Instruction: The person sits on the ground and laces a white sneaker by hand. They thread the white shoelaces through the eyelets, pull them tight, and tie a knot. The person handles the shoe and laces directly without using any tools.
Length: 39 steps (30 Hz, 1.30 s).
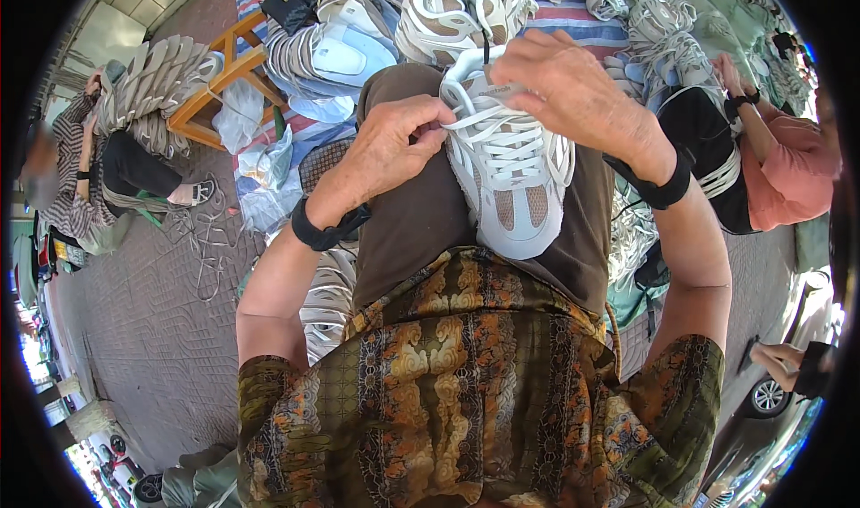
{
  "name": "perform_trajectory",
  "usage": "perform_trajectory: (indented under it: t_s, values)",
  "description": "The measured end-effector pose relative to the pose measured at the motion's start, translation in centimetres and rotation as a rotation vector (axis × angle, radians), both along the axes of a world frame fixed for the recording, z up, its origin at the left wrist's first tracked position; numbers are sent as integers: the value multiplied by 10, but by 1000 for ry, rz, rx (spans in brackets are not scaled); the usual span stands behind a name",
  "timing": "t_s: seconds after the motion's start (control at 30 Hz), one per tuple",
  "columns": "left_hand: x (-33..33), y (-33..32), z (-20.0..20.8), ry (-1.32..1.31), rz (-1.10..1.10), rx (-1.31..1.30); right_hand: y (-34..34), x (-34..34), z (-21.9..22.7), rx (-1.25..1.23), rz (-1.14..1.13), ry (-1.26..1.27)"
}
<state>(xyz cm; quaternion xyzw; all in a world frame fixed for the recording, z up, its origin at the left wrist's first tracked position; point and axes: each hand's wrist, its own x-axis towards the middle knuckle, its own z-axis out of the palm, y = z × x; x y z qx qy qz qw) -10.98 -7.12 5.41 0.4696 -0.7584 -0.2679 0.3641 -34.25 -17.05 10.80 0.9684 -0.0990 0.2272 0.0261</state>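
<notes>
Striped sheeting [582, 31] beyond the sneaker [517, 190], long axis toe-first toward the shirt [448, 374], on the lap [403, 230]; left hand [390, 145] pinching lace [468, 121] at its left side; right hand [569, 87] nearer, overlapping its tongue [485, 89], grip indeterminable

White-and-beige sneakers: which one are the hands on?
The white-and-beige sneaker lying on the brown trousers, toe toward the patterned shirt. The left hand and right hand are both on it; the others sit farther out.
</notes>
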Motion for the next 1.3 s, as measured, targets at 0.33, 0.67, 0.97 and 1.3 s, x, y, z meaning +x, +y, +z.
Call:
perform_trajectory:
  t_s: [0.33, 0.67, 0.97, 1.3]
  values:
    - [1, 1, -5, -22, -8, -34, 17, 0, 4, 172, -68, 137]
    - [2, 0, -6, -9, -13, -92, -5, 7, 5, 686, 52, -65]
    - [1, 1, -9, -2, -12, -82, 22, -1, 18, -109, -97, 8]
    - [1, 2, -11, -9, 17, -46, 19, -19, 20, 244, -22, 150]
